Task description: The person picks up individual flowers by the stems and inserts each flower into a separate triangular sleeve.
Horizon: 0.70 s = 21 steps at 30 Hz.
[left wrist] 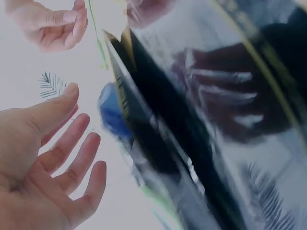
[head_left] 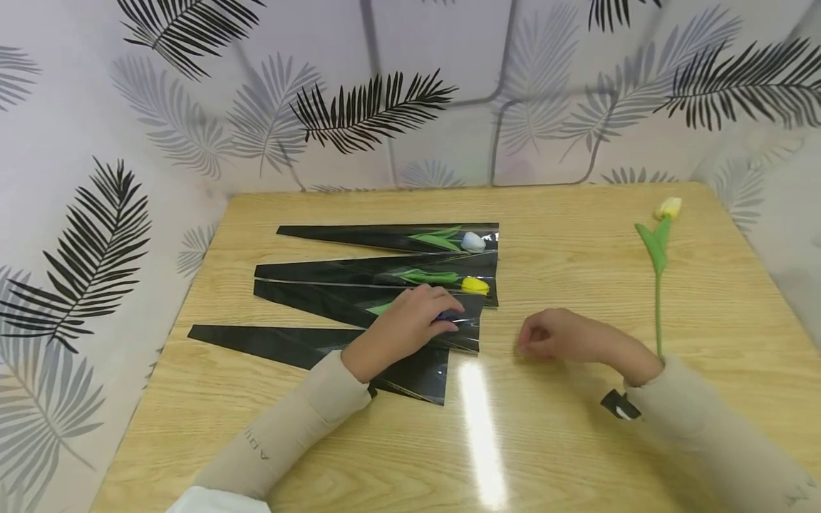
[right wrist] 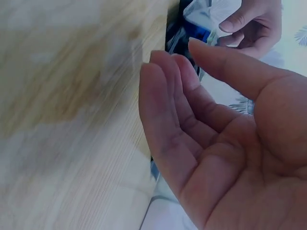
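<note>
Beside my left hand (head_left: 410,320) lies a black flower sleeve (head_left: 301,296) with a clear front, and a blue tulip (left wrist: 112,112) in it. The left wrist view has this hand's fingers loosely bent and apart, gripping nothing, close to the bloom. In the head view the hand covers most of that flower. To the right, my right hand (head_left: 561,336) hovers low over the table with nothing in it. Its fingers are softly bent and the thumb stands away from them in the right wrist view.
Two more sleeves lie farther back, holding a pale blue tulip (head_left: 473,242) and a yellow tulip (head_left: 475,286). Nearest me is another black sleeve (head_left: 420,374), partly under my left arm. A cream tulip (head_left: 669,208) lies at the right of the wooden table (head_left: 577,442).
</note>
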Each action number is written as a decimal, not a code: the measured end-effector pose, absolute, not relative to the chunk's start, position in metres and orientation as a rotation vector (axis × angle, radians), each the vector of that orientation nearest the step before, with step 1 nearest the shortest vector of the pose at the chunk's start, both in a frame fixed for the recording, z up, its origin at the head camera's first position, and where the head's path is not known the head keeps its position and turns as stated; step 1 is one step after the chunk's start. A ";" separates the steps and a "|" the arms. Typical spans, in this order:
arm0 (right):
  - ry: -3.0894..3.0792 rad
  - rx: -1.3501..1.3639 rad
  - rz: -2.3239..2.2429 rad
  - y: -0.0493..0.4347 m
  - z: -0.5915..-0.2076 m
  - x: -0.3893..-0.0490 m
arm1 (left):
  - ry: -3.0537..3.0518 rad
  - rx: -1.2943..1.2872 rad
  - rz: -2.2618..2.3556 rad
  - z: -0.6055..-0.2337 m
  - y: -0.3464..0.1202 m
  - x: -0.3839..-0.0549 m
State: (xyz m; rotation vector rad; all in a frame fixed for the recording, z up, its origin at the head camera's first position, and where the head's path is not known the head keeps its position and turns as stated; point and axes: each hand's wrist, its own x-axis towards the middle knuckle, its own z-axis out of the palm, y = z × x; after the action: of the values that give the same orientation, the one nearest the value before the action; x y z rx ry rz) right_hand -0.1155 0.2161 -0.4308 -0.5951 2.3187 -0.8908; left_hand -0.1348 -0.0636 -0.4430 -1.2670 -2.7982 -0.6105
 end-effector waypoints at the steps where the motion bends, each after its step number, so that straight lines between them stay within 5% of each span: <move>1: 2.302 -0.604 -0.897 0.214 -0.430 -0.113 | -2.796 -1.273 -0.616 -0.441 -0.068 -0.132; 10: 2.251 -0.943 -0.953 0.182 -0.431 -0.092 | -2.822 -1.525 -0.511 -0.433 -0.114 -0.111; 21: 2.611 -1.318 -0.612 0.100 -0.444 -0.070 | -2.800 -1.362 -0.119 -0.446 -0.149 -0.092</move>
State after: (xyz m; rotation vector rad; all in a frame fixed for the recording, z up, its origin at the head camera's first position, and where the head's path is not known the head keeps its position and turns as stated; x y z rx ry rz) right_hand -0.0702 0.0997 -0.4437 -1.3179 2.6109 -0.6118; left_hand -0.0921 -0.1492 -0.4459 -1.3622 -2.8003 -0.1190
